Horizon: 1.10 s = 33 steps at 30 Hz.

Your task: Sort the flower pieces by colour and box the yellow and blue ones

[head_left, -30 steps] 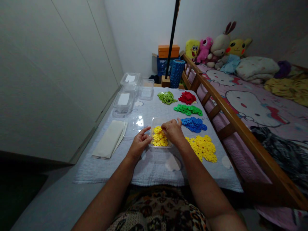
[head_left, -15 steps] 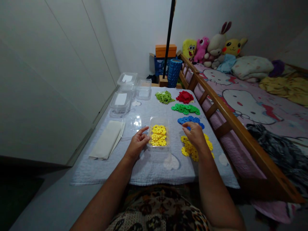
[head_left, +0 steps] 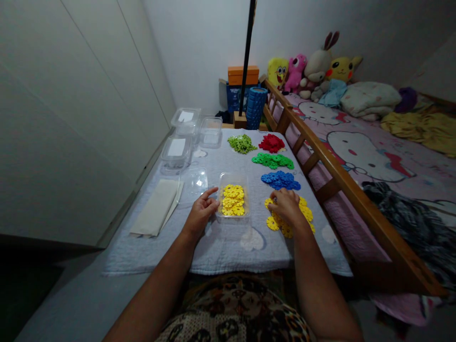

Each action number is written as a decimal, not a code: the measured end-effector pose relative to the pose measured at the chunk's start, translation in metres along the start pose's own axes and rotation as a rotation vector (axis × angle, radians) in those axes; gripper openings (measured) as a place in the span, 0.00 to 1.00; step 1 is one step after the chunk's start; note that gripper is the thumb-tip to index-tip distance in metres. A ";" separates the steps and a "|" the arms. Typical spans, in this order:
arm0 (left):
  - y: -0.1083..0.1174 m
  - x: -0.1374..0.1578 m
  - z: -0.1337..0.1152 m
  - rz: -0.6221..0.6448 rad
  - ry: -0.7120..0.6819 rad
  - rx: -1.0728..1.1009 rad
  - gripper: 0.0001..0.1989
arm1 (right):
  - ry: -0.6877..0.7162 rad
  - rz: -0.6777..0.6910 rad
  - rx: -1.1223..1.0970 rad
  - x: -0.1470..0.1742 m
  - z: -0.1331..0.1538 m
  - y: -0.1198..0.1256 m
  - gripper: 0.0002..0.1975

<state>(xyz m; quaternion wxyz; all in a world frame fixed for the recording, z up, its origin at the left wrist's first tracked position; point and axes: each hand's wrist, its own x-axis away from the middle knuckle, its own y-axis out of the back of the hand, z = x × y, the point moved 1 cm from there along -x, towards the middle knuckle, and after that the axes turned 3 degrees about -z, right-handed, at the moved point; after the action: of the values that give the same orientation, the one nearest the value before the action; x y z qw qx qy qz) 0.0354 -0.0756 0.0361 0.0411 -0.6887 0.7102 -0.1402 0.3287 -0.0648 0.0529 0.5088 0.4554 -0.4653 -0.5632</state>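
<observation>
A clear plastic container (head_left: 233,177) stands on the cloth-covered table with overlapping yellow flower-shaped discs (head_left: 233,200) inside. My left hand (head_left: 203,211) is at its left side, index finger stretched out and thumb by the wall, with nothing held between them. To the right, my right hand (head_left: 286,206) is down on a loose pile of yellow flower-shaped discs (head_left: 305,213). Its fingers are bent together at the pile's upper left; what lies between the tips is hidden. Just beyond that hand lies a heap of blue discs (head_left: 280,180).
Farther back are green (head_left: 272,160), red (head_left: 271,143) and light green (head_left: 241,143) piles. Several clear containers (head_left: 177,148) stand at the back left. A clear lid (head_left: 194,184) and folded cloth (head_left: 156,209) lie left. A wooden bed rail (head_left: 320,164) borders the table's right side.
My right hand has come down from near the blue heap onto the yellow pile, uncovering the blue discs. My left hand stays beside the container. The view has shifted slightly.
</observation>
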 end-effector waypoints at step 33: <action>0.001 -0.001 0.003 0.012 0.017 0.013 0.35 | 0.347 -0.194 -0.206 -0.029 0.098 0.008 0.07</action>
<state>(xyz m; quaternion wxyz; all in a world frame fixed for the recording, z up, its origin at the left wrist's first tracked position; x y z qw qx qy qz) 0.0352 -0.0753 0.0325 0.0402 -0.6830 0.7136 -0.1506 0.2348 -0.0304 0.0770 0.5684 0.5337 -0.2651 -0.5673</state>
